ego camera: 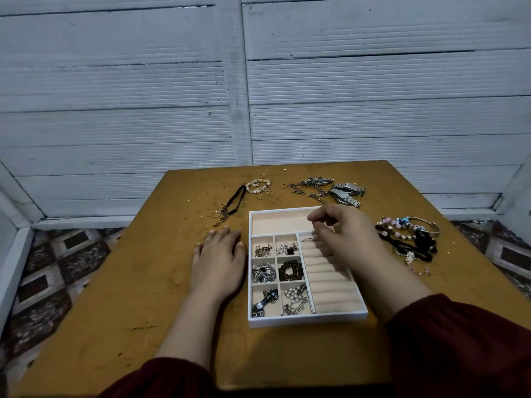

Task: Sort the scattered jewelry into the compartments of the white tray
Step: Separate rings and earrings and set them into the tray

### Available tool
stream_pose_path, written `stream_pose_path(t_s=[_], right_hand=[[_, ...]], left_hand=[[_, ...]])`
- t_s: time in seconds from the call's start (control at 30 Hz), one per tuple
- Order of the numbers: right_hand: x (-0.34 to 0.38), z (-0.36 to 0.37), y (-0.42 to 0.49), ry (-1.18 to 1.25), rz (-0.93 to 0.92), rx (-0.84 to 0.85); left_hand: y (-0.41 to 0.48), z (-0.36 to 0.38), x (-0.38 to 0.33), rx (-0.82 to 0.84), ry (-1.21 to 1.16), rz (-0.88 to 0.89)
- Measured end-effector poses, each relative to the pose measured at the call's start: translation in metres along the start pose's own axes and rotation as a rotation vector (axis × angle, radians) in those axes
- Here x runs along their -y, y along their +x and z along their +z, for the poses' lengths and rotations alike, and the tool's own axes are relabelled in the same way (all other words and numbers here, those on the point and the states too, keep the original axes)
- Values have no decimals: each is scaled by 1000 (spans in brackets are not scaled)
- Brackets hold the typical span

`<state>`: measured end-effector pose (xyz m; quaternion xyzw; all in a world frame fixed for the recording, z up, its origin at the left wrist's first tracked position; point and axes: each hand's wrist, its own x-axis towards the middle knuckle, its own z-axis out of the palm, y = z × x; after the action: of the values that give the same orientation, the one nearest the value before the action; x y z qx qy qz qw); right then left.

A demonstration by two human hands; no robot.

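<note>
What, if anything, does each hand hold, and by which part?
The left hand lies flat on the table, holding nothing. The right hand hovers over the white tray, fingertips drawn together; whether they pinch anything cannot be told.

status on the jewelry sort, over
Left hand flat on table beside white tray. Right hand curled over ring rolls, grip unclear. One ring slotted; watches, bracelets loose on table.
</note>
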<state>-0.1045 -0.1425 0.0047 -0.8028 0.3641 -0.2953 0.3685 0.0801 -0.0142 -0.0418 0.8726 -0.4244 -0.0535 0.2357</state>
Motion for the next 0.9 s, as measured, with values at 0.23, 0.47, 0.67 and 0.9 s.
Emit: stream_pose_path(t_s=[0.23,0.47,0.67,0.9], right_hand=[[41,22,27,-164,-222,55],[62,61,67,-226,-301,123],[64,94,101,-331,-331,180],[59,128,136,-437,-301,279]], left_hand=[[12,-15,3,-99,-292,-89],[54,-27,22,-231,-357,-138],[89,-32,44,-246,-350,-135],[109,-30,60,-118,-391,-86]])
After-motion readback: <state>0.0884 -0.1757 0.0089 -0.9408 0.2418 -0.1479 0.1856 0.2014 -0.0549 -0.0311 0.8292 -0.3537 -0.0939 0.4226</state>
